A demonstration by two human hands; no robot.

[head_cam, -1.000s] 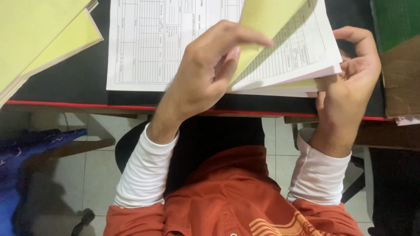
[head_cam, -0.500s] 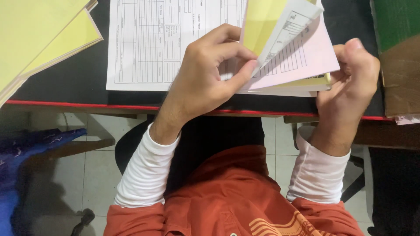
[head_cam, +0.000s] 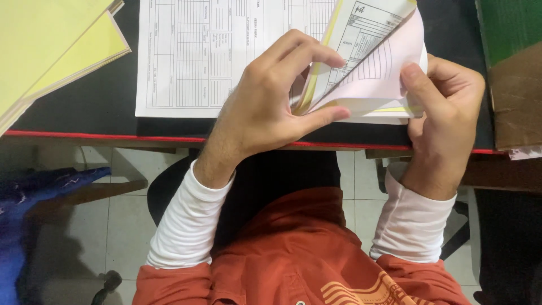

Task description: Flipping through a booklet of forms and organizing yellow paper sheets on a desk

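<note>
**Reader:** Head view, looking down: what are your hands on?

**Describer:** Your left hand (head_cam: 265, 107) is curled over a pad of printed forms (head_cam: 361, 104) at the near edge of a black desk (head_cam: 101, 101) with a red front edge. Its fingers bend down over the lifted sheets, a yellow sheet (head_cam: 316, 79) and a white ruled form (head_cam: 367, 28), while the thumb lies flat along the pad's near edge, so the hand is partly closed with the raised pages caught between fingers and thumb.

**Reader:** And your right hand?

**Describer:** Your right hand (head_cam: 446, 107) is at the pad's right corner, closed in a pinch. The thumb presses on a pink sheet (head_cam: 378, 79) that curves upward, and the other fingers are tucked behind the pages, out of sight.

**Reader:** What lies around the pad?

**Describer:** A flat white form sheet (head_cam: 197, 56) ruled with tables lies just to the left, partly under your left hand. A stack of yellow paper (head_cam: 51, 45) sits well apart at the desk's far left corner. A green board (head_cam: 508, 28) and brown cardboard (head_cam: 516, 107) are at the right edge. Below the desk you see white sleeves, an orange shirt (head_cam: 293, 254) and a tiled floor (head_cam: 113, 226).
</note>
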